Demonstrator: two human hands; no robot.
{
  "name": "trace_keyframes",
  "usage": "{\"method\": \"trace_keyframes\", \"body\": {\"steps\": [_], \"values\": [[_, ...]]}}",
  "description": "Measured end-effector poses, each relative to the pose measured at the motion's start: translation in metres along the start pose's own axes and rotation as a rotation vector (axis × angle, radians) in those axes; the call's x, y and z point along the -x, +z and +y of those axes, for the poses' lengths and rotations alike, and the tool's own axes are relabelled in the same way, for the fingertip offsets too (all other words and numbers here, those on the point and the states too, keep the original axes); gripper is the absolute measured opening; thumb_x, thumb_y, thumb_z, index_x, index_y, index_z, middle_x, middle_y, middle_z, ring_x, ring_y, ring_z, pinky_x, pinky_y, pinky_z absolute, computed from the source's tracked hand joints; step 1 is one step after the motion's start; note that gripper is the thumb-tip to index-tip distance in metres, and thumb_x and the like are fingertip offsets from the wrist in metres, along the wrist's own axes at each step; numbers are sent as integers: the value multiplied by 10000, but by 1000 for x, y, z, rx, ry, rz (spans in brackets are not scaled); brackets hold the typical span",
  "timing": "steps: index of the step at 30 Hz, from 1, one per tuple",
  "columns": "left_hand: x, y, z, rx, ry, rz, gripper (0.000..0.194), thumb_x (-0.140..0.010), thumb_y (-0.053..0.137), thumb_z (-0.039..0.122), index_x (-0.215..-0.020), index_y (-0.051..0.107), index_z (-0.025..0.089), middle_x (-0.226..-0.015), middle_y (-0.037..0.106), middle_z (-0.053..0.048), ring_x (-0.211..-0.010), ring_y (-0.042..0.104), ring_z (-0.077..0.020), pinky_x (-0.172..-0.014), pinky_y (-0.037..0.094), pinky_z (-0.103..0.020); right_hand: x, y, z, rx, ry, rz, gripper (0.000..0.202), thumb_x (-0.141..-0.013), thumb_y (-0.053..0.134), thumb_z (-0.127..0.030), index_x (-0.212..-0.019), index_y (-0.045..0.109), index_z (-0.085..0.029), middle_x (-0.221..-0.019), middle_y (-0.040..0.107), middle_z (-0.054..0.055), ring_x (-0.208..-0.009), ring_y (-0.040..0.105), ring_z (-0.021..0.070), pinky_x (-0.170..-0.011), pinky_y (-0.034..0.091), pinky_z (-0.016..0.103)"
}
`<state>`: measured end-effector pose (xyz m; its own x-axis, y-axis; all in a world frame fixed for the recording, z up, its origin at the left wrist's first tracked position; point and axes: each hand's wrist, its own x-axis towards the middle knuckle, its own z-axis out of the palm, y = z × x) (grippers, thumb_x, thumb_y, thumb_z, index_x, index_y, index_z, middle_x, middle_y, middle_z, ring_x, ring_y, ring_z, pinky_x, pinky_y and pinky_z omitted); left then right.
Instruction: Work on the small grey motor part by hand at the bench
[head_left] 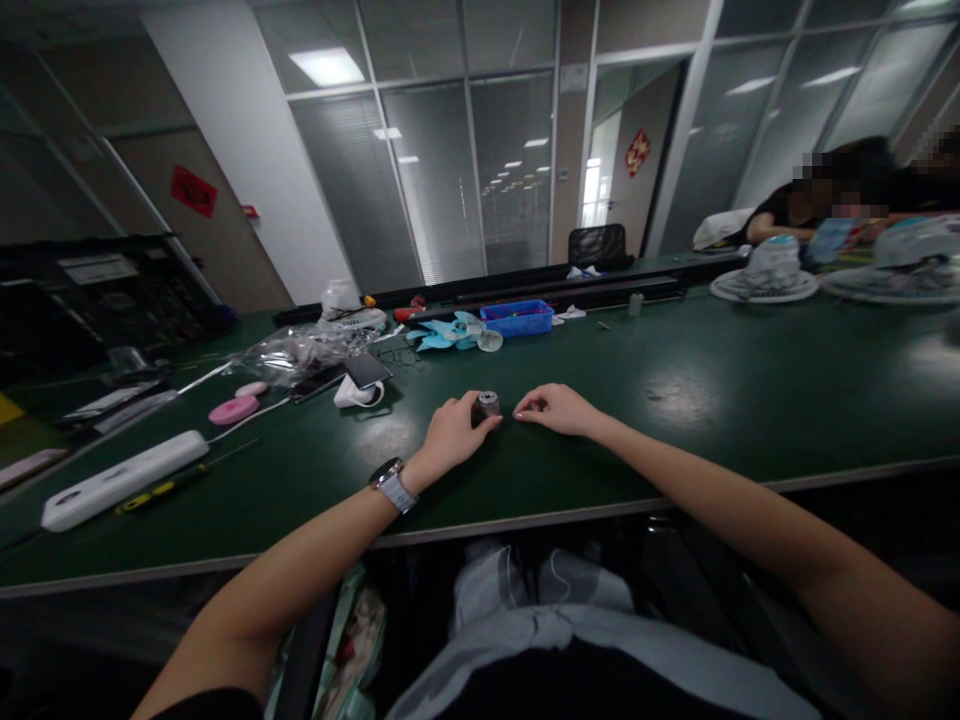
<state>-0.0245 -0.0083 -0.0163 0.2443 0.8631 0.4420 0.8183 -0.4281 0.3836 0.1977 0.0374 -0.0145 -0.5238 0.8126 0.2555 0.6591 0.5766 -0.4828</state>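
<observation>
A small silver metal cylinder (pixel 489 404), which looks like a small motor, stands upright on the green table. My left hand (pixel 452 432) is wrapped round its left side, fingers behind and thumb at the front. A watch is on that wrist. Just to the right, apart from the cylinder, is my right hand (pixel 559 410). Its thumb and fingertips are pinched together near the tabletop. Whatever they hold, if anything, is too small to make out.
A white power strip (pixel 127 480) and yellow screwdriver (pixel 161 490) lie left. Behind my hands are a blue basket (pixel 517 318), light-blue fan blades (pixel 450 332), a white charger (pixel 358 392) and clear plastic bags (pixel 300 352). White fan parts (pixel 772 270) and co-workers are far right.
</observation>
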Motion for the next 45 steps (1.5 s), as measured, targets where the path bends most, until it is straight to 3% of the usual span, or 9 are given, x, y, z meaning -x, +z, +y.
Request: {"method": "trace_keyframes", "body": {"steps": [6,11,15,18,20,26,32,45], "values": [[0,-1,1,5,-1,-18,351,-828,643,429,-1114,605,230,-955,703,-63,-869,651,-237,-766,500,-334,1,-3,2,-26,32,-53,344,-761,711,-368,-1080,734,-241,-728,658,10,-594,551,119,-540,353,222],[-1,0,-1,6,-3,-31,363,-835,633,427,-1127,595,214,-959,697,-61,-870,646,-230,-766,498,-330,-1,1,-1,6,49,-17,240,-783,689,-391,-954,774,-246,-706,651,9,-600,537,115,-550,342,224],[0,0,1,38,61,-55,357,-847,619,435,-1123,590,209,-978,692,-52,-862,635,-224,-762,488,-330,-1,1,-10,-76,20,178,223,-829,647,-349,-953,762,-205,-745,642,18,-586,485,106,-557,352,233],[2,-2,5,73,126,-87,371,-852,613,450,-1141,582,219,-991,686,-41,-872,625,-220,-752,479,-326,2,-2,-21,-178,-108,326,211,-847,631,-307,-971,747,-182,-781,622,25,-591,471,103,-578,380,237],[4,-3,9,80,169,-106,387,-853,611,465,-1146,581,213,-980,682,-43,-880,617,-221,-756,473,-327,4,-2,-27,-234,-192,352,200,-859,617,-286,-971,739,-176,-785,613,27,-624,496,112,-610,406,242],[4,-3,11,51,248,-138,460,-855,588,517,-1173,570,185,-966,664,-59,-848,599,-219,-743,465,-332,7,1,-30,-262,-250,270,190,-883,580,-249,-979,724,-170,-826,627,39,-694,542,131,-666,436,262],[4,-3,11,62,256,-142,402,-854,595,503,-1106,585,189,-938,656,-45,-839,590,-213,-729,458,-323,7,0,-29,-238,-287,219,186,-891,568,-252,-982,711,-177,-830,615,33,-704,547,129,-671,434,261],[4,-3,12,92,262,-142,364,-849,616,470,-1097,590,204,-970,663,-45,-879,589,-222,-753,460,-332,7,1,-32,-299,-166,241,250,-822,647,-397,-838,671,-149,-708,574,3,-582,470,104,-538,378,235]]}}
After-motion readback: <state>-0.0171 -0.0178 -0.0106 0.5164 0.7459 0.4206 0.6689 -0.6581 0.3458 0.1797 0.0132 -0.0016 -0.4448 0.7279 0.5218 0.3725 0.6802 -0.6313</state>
